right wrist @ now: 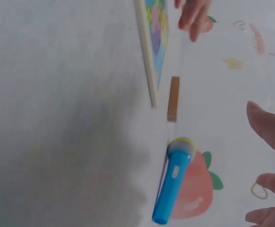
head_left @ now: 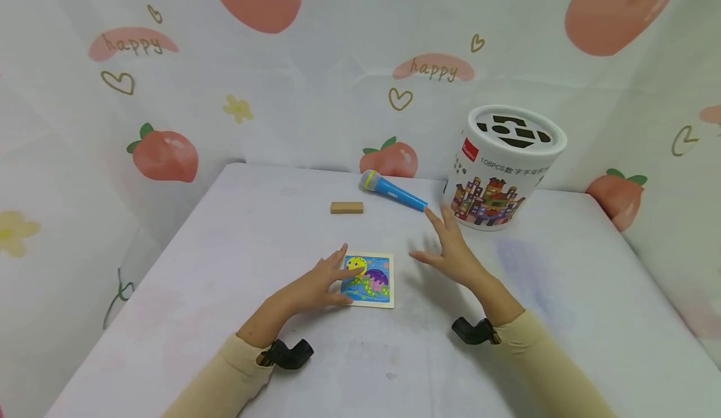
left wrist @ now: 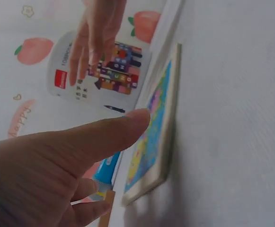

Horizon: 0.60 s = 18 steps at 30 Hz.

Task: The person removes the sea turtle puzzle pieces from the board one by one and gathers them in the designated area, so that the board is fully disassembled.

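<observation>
Blue picture board (head_left: 378, 288) is lying mid-frame, seemingly complete, not yet gripped; left hand (head_left: 318, 285) overlapping it, right hand (head_left: 455, 254) hovering nearby, both spread.

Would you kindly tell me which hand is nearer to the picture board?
Left: the left hand reaches over the left edge of the picture board, while the right hand is off to its right, apart from it.

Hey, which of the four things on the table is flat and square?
The pale-bordered cartoon board. The brown block is a narrow bar, the blue microphone long and slim, the white bucket tall and round.
</observation>
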Tool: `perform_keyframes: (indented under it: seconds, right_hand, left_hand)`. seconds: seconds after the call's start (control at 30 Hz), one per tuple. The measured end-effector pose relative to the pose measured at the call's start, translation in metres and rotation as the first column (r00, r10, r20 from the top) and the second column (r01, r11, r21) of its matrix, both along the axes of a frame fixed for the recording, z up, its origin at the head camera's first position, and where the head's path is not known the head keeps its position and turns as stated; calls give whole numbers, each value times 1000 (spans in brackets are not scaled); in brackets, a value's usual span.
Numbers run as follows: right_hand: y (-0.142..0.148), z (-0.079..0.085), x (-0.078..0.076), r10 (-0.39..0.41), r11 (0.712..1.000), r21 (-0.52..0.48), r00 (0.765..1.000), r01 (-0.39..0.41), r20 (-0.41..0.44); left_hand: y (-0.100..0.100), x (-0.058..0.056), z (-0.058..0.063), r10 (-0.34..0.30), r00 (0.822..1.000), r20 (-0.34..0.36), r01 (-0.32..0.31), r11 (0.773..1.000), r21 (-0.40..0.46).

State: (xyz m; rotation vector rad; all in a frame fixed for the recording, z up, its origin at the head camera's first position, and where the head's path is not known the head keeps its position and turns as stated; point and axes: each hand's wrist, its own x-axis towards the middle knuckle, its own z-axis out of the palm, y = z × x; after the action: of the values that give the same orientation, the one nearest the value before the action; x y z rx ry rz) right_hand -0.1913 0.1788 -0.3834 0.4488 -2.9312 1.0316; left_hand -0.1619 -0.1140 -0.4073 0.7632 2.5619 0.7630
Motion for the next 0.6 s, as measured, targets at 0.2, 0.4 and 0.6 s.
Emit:
perform_keyframes:
  seconds: [0.2,0.4,0.6]
  right_hand:
    - [-19,-4,-3,36,998,-46,998,-33,55]
    - [-35,-7,-9,77,993,-100,994,-68,82]
    - [-53,-8,-15,113,982,-164,989,-97,94]
  left_hand:
    - [1,2,-6,35,999,6,-35,999,-13]
    - [1,3,-9,15,1000,-5,-16,999,-29]
    - [0,4,-8,-6,1000,1,6,999,-44]
